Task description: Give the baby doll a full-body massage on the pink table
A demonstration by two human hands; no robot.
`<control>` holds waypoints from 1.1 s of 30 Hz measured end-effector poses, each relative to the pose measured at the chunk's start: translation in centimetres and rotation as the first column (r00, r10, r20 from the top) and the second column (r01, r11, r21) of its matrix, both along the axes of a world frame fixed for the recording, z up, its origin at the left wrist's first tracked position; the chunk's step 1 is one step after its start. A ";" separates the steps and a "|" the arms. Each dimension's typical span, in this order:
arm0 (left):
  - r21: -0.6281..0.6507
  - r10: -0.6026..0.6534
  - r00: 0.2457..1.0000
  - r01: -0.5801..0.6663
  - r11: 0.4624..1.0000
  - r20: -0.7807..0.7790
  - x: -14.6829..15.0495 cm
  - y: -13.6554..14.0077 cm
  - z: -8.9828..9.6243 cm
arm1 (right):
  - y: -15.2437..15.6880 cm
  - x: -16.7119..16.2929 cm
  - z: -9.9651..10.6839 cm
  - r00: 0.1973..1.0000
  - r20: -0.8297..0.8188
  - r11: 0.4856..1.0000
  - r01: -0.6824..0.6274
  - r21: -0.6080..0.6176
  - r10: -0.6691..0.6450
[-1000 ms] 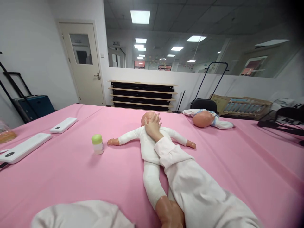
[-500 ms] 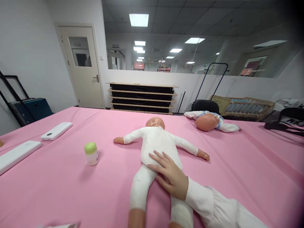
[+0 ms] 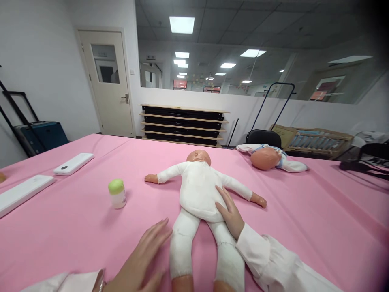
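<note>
A baby doll (image 3: 199, 188) with a white cloth body lies on the pink-covered table, arms spread, head away from me and legs toward me. My right hand (image 3: 231, 213) rests against the right side of its lower torso, fingers apart and the thumb on the cloth. Beside the doll's left-hand leg, my left hand (image 3: 146, 253) hovers with fingers stretched, slightly blurred; it holds nothing. To the left stands a small clear jar (image 3: 117, 194) with a green lid.
Two white oblong devices (image 3: 74, 164) lie at the left of the pink tablecloth (image 3: 75, 235). A second doll (image 3: 265, 157) lies at the far right edge. Black straps (image 3: 364, 166) sit farther right. Beyond the table are a chair (image 3: 264, 138) and stacked shelves (image 3: 184, 125).
My right hand has moved from the doll's lower belly to its right side. My left hand has come into view from the lower left, toward the doll's leg.
</note>
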State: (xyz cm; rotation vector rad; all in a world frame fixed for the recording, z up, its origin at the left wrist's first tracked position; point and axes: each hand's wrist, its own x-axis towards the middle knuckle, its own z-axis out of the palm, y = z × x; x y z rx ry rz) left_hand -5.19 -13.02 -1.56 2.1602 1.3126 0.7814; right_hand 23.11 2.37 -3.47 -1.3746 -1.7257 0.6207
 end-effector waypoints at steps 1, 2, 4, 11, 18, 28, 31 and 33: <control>-0.005 0.017 0.999 -0.017 1.000 -0.034 0.2 0.2 0.0 | 0.0 0.0 0.1 1.000 0.011 1.000 -0.022 -0.004 0.022; -0.014 0.006 0.997 -0.007 1.000 -0.072 0.4 0.3 -0.1 | 0.0 0.0 0.1 0.999 0.021 0.999 -0.048 -0.009 0.048; -0.024 -0.074 0.986 0.071 0.997 -0.147 0.7 0.3 -0.3 | 0.0 0.0 0.0 0.995 0.028 0.995 -0.096 -0.015 0.097; 0.091 -0.231 0.947 0.257 0.962 -0.225 0.7 0.1 -1.0 | -0.3 -0.4 -0.2 0.982 -0.017 0.982 -0.189 0.031 0.189; 0.091 -0.207 0.946 0.236 0.968 -0.249 1.1 -0.1 -0.6 | -0.8 -0.9 0.0 0.989 -0.013 0.989 -0.145 0.031 0.145; 0.432 -0.038 0.997 0.066 0.900 -0.073 2.3 5.4 3.6 | 2.4 -2.4 7.8 0.964 0.249 0.995 0.075 0.065 -0.088; 0.461 0.038 0.997 0.001 0.887 -0.074 4.7 11.1 5.6 | 7.1 -5.0 11.9 0.986 0.147 0.995 0.064 0.071 -0.074; 0.428 0.143 0.987 -0.098 0.898 -0.076 6.5 14.5 6.2 | 10.4 -6.6 13.1 0.994 0.038 0.995 0.099 0.016 -0.100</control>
